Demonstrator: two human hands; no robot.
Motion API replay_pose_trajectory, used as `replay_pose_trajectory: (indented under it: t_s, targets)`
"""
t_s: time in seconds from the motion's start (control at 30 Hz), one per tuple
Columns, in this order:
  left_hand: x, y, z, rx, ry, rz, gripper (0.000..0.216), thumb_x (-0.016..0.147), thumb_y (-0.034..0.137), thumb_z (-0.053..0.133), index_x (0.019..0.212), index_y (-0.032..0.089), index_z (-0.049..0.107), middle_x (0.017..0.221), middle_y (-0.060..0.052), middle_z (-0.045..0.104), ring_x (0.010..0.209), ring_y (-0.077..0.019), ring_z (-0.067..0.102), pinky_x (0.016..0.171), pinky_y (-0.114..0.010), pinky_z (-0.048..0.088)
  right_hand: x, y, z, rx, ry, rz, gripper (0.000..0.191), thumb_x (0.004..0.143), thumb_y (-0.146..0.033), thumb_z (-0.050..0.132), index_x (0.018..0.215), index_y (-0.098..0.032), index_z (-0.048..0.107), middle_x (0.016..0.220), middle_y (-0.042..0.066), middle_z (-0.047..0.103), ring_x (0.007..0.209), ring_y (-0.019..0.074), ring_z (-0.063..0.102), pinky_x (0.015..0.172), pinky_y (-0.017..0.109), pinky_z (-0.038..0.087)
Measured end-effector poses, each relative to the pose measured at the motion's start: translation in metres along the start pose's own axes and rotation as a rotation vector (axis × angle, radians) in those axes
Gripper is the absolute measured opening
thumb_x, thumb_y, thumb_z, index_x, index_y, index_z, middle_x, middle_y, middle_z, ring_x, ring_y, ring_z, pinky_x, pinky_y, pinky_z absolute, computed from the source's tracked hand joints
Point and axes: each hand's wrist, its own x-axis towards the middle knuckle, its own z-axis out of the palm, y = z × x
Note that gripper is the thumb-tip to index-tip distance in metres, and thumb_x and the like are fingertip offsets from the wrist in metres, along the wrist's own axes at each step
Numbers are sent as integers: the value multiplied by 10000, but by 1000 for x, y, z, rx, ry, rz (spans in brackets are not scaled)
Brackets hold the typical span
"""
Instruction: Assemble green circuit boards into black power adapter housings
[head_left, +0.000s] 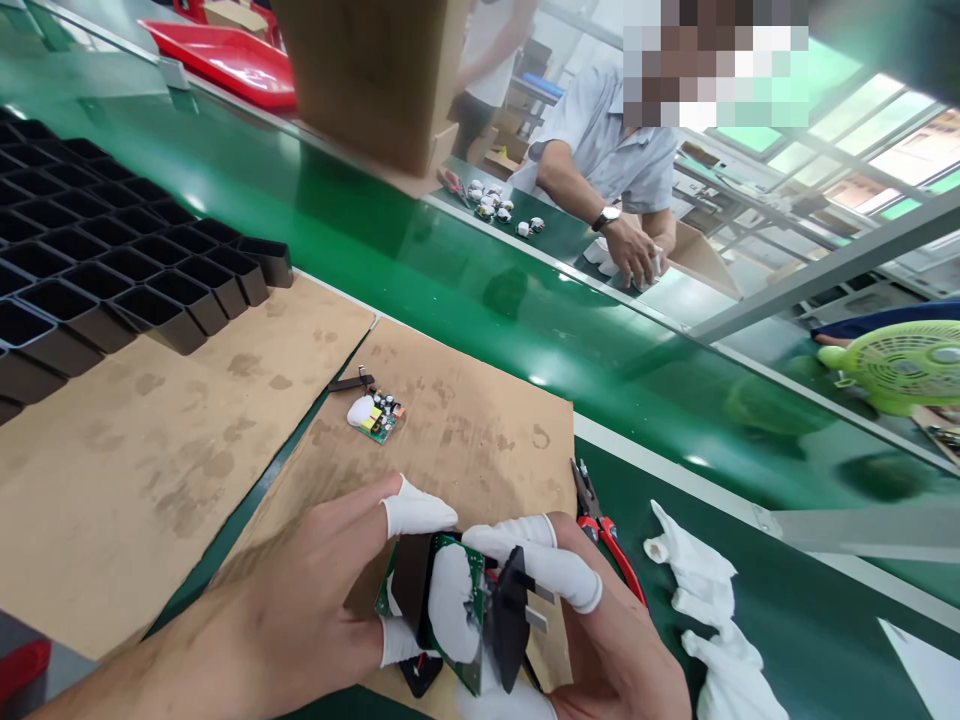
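My left hand [330,580] and my right hand [600,640] meet at the bottom centre, fingertips in white finger cots. Between them they grip a small green circuit board [469,600] with a black plug part [510,620] against it. The left thumb and fingers pinch the board's left side. The right fingers wrap over the black plug piece. Farther away on the brown cardboard sheet [465,420] lies another small circuit board [375,415], with a thin black part [351,382] beside it.
Black compartment trays [112,270] stand at the left. Red-handled cutters [600,525] and white gloves [705,600] lie right of my hands. A green conveyor belt [450,290] runs behind. Across it a person handles small parts [495,205]. A green fan [900,365] stands at the right, a red tray [225,60] far back.
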Motion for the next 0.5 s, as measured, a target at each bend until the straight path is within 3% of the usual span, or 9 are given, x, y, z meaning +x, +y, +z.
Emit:
replay_pose_trajectory:
  t_s: [0.3,0.5]
  targets:
    - [3,2,-1,-7,-12,-3,646,792,45,826,1370,323,751,1289,26,890,1227,-258,850,1112,-312,682,8,-2,-1,-40,-35,-52,798,913,-296,1018,1630,-315,669,1379,166,788,1129,338,842,900,374,746]
    - [-2,-4,4,-53,-22,7,668,826,77,837,1420,360,719,1310,58,889,1244,-260,852,1352,-400,530,10,-8,-1,-68,-62,-68,788,954,-301,983,1659,-354,634,1377,134,776,1134,310,829,899,335,735]
